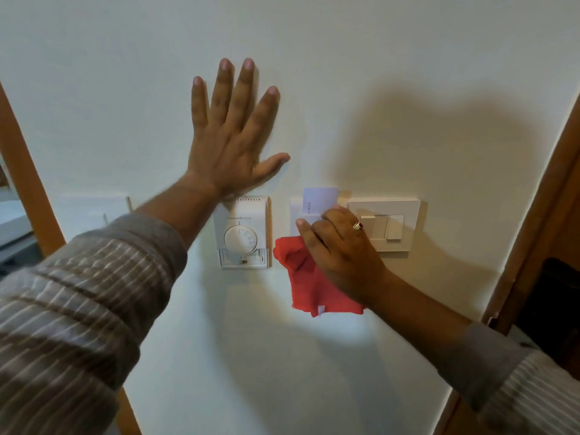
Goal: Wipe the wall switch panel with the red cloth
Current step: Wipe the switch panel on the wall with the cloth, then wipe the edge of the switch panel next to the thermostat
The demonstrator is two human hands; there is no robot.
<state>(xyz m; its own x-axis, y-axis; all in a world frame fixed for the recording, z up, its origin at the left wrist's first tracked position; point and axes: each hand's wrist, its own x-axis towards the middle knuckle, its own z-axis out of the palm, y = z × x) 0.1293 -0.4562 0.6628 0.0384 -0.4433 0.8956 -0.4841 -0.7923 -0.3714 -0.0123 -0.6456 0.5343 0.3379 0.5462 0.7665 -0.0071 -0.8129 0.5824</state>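
My right hand presses the red cloth against the white wall, over the lower part of a key-card holder with a pale card sticking out of its top. The cloth hangs down below my palm. Just to the right is the white wall switch panel; my knuckles cover its left edge. My left hand lies flat on the wall above, fingers spread, holding nothing.
A white dial thermostat is mounted left of the cloth, under my left wrist. Brown wooden door frames run along the left edge and the right edge of the wall.
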